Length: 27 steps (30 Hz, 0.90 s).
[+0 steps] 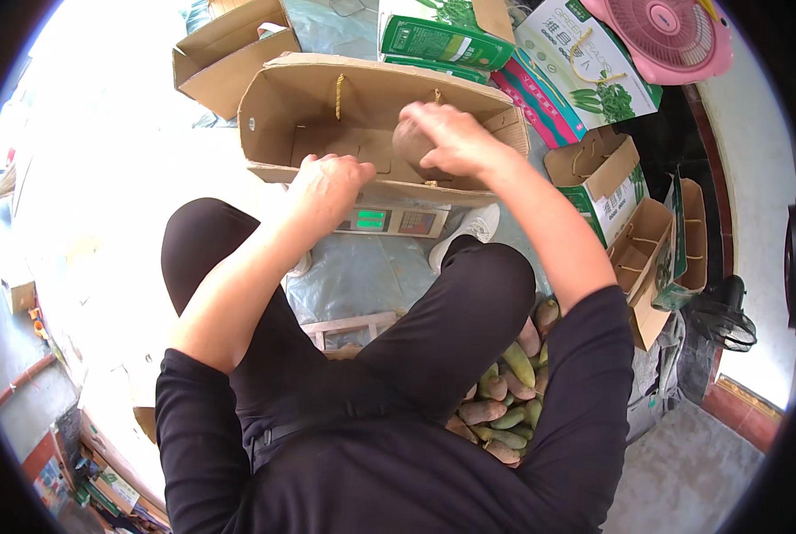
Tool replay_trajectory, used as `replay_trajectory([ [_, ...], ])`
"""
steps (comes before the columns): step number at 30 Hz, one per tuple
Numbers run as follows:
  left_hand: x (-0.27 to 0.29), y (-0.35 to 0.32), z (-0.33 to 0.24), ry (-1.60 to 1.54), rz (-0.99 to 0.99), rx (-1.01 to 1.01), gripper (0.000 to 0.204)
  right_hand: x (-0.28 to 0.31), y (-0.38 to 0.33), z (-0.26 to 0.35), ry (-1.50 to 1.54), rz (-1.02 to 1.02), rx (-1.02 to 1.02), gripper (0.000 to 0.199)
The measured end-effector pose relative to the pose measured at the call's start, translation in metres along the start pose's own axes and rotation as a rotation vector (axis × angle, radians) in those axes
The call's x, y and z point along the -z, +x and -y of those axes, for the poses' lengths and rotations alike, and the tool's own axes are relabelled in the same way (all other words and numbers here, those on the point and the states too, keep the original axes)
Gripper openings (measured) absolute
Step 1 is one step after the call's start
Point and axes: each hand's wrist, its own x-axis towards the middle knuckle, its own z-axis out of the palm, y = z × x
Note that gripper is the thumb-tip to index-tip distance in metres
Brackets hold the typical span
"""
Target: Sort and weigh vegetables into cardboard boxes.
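An opened cardboard box [278, 107] with yellow cord handles stands in front of my knees. It rests on a scale [398, 222] with a lit green display. My left hand [328, 185] is at the near rim of the box, its fingers bent over the edge. Inside the right half of the box, my right hand [456, 141] is closed round a brownish radish [410, 142], partly hidden by the fingers. Beside my right thigh lies a pile of green and soil-brown radishes [518, 367].
More cartons stand about: a brown one [229, 53] far left, green-and-white ones [447, 40] behind, and several opened boxes [594, 173] at the right. A pink fan [665, 27] sits far right, a black fan [727, 316] lower. Between my legs is a wooden frame [349, 329].
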Motion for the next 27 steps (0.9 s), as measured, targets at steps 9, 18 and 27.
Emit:
replay_trajectory([
  [9, -0.004, -0.002, 0.006, -0.084, -0.038, -0.101, 0.022, -0.043, 0.019, 0.001, -0.042, 0.491, -0.239, 0.071],
  [18, -0.006, 0.000, 0.023, -0.058, -0.025, -0.049, 0.026, 0.060, -0.105, 0.009, 0.763, -0.446, -0.226, 0.033],
  [27, -0.012, 0.005, 0.005, -0.136, -0.069, -0.087, 0.024, -0.152, -0.377, -0.046, 0.317, -0.244, -0.981, 0.025],
])
